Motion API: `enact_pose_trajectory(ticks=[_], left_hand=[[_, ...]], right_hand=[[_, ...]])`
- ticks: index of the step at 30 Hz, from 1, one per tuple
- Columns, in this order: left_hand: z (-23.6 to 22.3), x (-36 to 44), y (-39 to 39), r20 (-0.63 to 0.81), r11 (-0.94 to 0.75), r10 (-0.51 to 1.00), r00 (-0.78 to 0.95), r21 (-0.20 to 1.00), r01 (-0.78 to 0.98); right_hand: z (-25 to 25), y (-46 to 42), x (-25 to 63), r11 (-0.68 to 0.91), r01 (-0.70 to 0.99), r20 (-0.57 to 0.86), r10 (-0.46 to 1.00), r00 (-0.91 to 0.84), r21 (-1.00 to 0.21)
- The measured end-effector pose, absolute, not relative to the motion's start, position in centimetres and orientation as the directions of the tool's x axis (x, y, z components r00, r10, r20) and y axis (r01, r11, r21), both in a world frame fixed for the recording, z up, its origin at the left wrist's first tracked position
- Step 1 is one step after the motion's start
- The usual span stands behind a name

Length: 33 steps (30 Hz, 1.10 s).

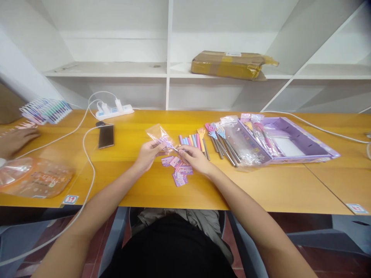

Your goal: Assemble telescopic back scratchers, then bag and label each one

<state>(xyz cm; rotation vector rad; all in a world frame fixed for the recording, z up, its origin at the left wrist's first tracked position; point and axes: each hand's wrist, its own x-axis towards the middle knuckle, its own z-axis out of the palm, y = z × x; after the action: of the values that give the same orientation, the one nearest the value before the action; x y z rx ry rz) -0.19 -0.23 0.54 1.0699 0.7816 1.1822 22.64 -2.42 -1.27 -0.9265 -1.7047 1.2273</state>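
My left hand (pixel 147 155) pinches a clear plastic bag (pixel 157 132) over the middle of the table. Partly within the bag shows the purple head of a back scratcher (pixel 168 143), whose thin metal shaft runs into the closed fingers of my right hand (pixel 194 157). Small purple and pink printed cards (pixel 180 178) lie loosely spread just below both hands. Behind my right hand is a row of pastel-coloured handles (pixel 189 140). More back scratchers (pixel 222 135), with pink, blue and yellow hand-shaped heads and metal shafts, are laid out to the right.
A purple box (pixel 307 157) holds bagged items, beside a heap of clear bags (pixel 246 148). Leftward are a phone (pixel 106 136), a power strip (pixel 114 112), white cables and an orange pouch (pixel 55 177). Another person's hand (pixel 21 137) is at far left. A taped carton (pixel 226 65) occupies the shelf.
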Motion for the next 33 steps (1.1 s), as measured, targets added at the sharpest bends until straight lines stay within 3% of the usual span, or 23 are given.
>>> enact_pose_trajectory(ticks=[3,10,21,27,33], left_hand=[[0.3,0.1,-0.4,0.052,0.025,0.977,0.207,0.935,-0.353],[1.3,-1.3,1.2,0.13,-0.147,0.989,-0.069,0.86,-0.489],[0.3,0.1,0.0,0.044,0.02,0.985,0.169,0.932,-0.361],[0.4,-0.2,0.5,0.057,-0.035,0.998,0.039,0.904,-0.426],[0.9,-1.1,1.5,0.024,-0.034,0.999,-0.027,0.865,-0.501]], right_hand=[[-0.8,-2.6,22.4,0.253,0.13,0.186,0.902,-0.39,-0.959],[-0.6,-2.2,23.4,0.179,0.203,0.09,0.92,-0.382,-0.963],[-0.4,-2.6,22.6,0.313,0.254,0.199,0.899,-0.392,-0.915],[-1.0,-2.0,23.0,0.205,0.046,0.174,0.914,-0.367,-0.978],[-0.3,-1.8,23.5,0.216,-0.086,0.232,0.881,-0.412,-0.973]])
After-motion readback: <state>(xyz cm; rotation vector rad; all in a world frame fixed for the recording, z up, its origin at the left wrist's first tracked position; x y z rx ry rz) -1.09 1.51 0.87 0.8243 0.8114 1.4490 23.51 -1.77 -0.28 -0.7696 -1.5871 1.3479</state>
